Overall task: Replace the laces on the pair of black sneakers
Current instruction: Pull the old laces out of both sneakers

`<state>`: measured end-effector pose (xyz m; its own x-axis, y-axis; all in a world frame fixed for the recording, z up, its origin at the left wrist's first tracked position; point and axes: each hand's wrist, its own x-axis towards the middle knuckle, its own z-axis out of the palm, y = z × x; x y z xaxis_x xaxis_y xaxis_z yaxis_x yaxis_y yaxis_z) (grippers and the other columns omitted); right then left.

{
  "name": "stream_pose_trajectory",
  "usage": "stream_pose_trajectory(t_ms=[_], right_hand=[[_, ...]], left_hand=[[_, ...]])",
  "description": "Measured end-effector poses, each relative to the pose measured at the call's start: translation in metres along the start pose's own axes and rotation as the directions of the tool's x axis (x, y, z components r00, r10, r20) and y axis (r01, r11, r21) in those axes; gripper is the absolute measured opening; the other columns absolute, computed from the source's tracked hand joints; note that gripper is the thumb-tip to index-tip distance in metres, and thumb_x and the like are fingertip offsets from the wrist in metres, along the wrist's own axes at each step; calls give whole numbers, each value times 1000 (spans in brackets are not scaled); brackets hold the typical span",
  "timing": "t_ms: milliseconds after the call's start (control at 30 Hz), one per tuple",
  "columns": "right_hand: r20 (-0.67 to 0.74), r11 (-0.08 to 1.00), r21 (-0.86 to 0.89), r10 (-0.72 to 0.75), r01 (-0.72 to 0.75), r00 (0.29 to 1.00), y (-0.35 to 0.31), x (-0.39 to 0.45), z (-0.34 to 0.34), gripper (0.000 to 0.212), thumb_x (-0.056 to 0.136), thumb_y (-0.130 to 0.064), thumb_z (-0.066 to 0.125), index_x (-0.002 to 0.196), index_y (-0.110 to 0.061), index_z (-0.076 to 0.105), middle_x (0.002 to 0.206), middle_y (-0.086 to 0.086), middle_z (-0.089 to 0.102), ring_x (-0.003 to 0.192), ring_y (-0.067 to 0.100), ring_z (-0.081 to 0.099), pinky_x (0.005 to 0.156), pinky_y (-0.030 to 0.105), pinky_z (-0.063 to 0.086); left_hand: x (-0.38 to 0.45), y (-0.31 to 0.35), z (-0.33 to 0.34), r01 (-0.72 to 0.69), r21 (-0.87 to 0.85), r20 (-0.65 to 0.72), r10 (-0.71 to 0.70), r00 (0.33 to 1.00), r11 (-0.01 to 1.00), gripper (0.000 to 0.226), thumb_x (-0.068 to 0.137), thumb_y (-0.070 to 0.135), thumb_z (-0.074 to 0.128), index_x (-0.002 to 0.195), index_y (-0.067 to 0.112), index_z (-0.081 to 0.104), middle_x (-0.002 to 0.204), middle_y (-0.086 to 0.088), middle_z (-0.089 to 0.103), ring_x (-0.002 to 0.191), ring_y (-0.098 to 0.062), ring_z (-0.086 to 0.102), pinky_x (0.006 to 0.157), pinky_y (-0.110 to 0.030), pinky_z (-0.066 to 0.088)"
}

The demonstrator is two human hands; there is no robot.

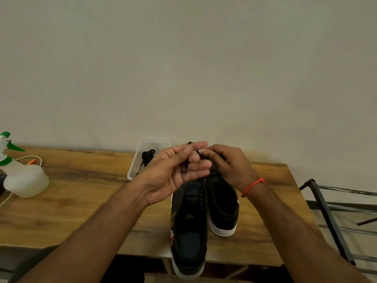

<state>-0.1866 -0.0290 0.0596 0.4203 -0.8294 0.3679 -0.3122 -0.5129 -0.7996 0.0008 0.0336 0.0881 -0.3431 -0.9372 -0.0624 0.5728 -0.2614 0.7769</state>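
Two black sneakers [204,217] with white soles stand side by side on our wooden table [81,201], toes pointing away from us; the left one's heel overhangs the near edge, while the right one sits farther back. Both our hands are raised over the toe ends. Our left hand [177,172] is turned palm up with its fingers nearly straight, and a black lace [186,167] lies across them, its tip poking out above the fingertips. Our right hand [226,166], with a red thread band [253,185] at the wrist, has its fingers curled and pinches the same lace just beside the left fingertips. Behind the left hand a clear plastic tray [132,170] rests on the table holding another dark lace [147,157]. At the far left edge stands a white spray bottle [24,180] with a green trigger, and a metal rack [336,217] stands beside the table on the right.
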Motion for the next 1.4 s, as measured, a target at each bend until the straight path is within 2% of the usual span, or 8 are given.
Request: stream_pose_trajectory(t_ms=[133, 367, 567, 733, 933, 1133, 1267, 1400], right_hand=[[127, 974, -158, -141, 161, 982, -4, -6, 12, 22, 103, -29, 52, 99, -18, 70, 75, -18, 63, 70, 1, 60, 65, 17, 44], [368, 934, -309, -58, 181, 928, 0, -13, 28, 30, 104, -41, 46, 101, -18, 65, 67, -13, 55, 57, 5, 53, 55, 19, 39], [292, 946, -210, -182, 248, 939, -13, -12, 8, 24, 100, -33, 59, 96, -15, 74, 72, -11, 66, 63, 5, 61, 57, 22, 45], [138, 967, -164, -174, 195, 975, -7, -6, -10, 21, 92, -35, 67, 97, -17, 76, 86, -10, 74, 79, 8, 70, 71, 39, 56], [97, 991, 5, -137, 137, 986, -2, -8, -18, 3, 89, -25, 72, 89, -22, 74, 84, -10, 74, 80, 8, 70, 74, 23, 53], [291, 945, -294, -55, 144, 955, 0, -12, 5, 43, 99, -50, 41, 103, -15, 67, 83, 0, 69, 76, 14, 63, 71, 33, 51], [481, 920, -313, -59, 234, 875, -12, -15, 21, 26, 103, -42, 50, 98, -22, 65, 71, -22, 53, 68, -2, 57, 64, 22, 45], [169, 957, -197, -181, 213, 969, -13, -10, -3, 22, 96, -33, 62, 100, -16, 75, 90, -16, 73, 82, -5, 66, 72, 23, 52]], left_hand=[[6, 5, -11, -130, -197, -78, 116, 990, 972, 33, 103, 10, 42, 129, 0, 61, 98, -10, 76, 101, -22, 75, 80, -31, 62], [9, 7, -18, -123, -34, 22, 124, 992, 992, 41, 105, -2, 33, 144, -2, 44, 142, -21, 58, 131, -32, 58, 105, -38, 51], [8, 4, -33, -101, 664, -4, 139, 990, 741, 45, 107, -1, 39, 150, 10, 42, 144, 0, 59, 136, -12, 53, 113, -25, 42], [2, -4, -21, 35, 764, 79, -147, 986, 645, 33, 109, 3, 34, 134, 6, 55, 101, 15, 75, 98, 2, 69, 89, -17, 54], [-3, 2, -25, 141, 561, 311, -365, 878, 816, 36, 109, 9, 36, 139, -4, 50, 123, -23, 67, 117, -37, 65, 102, -42, 51], [-1, 3, -13, -41, -66, 140, 50, 989, 997, 42, 104, 10, 34, 130, 3, 66, 127, -17, 69, 117, -27, 68, 93, -32, 58], [12, -4, -31, -217, 435, -31, 255, 966, 874, 38, 109, 5, 30, 142, 3, 50, 135, -12, 65, 130, -24, 59, 109, -34, 48], [6, -8, -35, -84, 806, 58, 62, 996, 586, 35, 109, 9, 38, 138, 9, 56, 131, -5, 68, 127, -18, 61, 114, -44, 43]])
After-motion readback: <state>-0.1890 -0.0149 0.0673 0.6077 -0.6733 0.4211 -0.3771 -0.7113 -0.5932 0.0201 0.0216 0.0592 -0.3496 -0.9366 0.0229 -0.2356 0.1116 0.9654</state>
